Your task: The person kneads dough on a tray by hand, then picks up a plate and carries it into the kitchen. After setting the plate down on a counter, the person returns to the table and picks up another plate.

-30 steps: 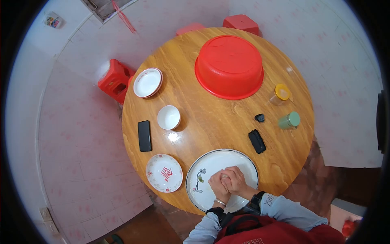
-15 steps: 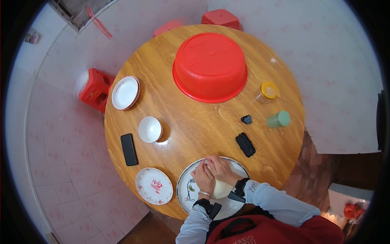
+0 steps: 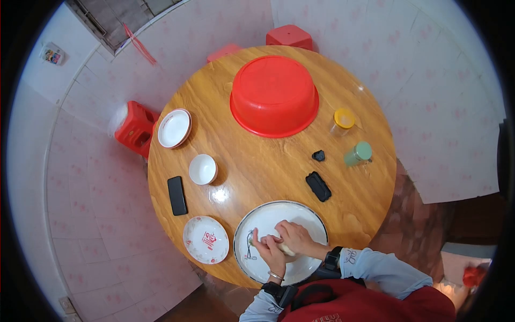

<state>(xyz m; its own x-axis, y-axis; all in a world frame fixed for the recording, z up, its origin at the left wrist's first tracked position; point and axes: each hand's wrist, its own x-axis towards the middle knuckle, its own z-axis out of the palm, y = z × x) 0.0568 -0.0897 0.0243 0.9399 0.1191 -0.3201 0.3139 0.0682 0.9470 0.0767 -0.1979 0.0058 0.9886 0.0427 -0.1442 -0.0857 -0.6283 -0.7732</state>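
Observation:
A large white plate [image 3: 314, 220] with a dark rim and a painted figure lies at the near edge of the table. Over it, a lump of pale dough [image 3: 286, 249] shows in part between my two hands. My right hand [image 3: 296, 238] curls over the dough from the right, its fingers bent round it. From the left, my left hand [image 3: 271, 254] grips the dough's other side, with one finger sticking out. Much of the dough is covered by the hands.
On the round wooden table [image 3: 252, 177] stand an upturned red basin [image 3: 274, 91], a bowl [image 3: 203, 169], stacked dishes [image 3: 174, 129], a patterned plate [image 3: 198, 249], a phone [image 3: 177, 196], a yellow-lidded jar [image 3: 344, 119], a green-lidded jar [image 3: 358, 154] and a black case [image 3: 318, 187].
My hands have drawn back towards my body and the dough now sits gathered between them, where it lay spread wider under them on the plate. The view has shifted slightly.

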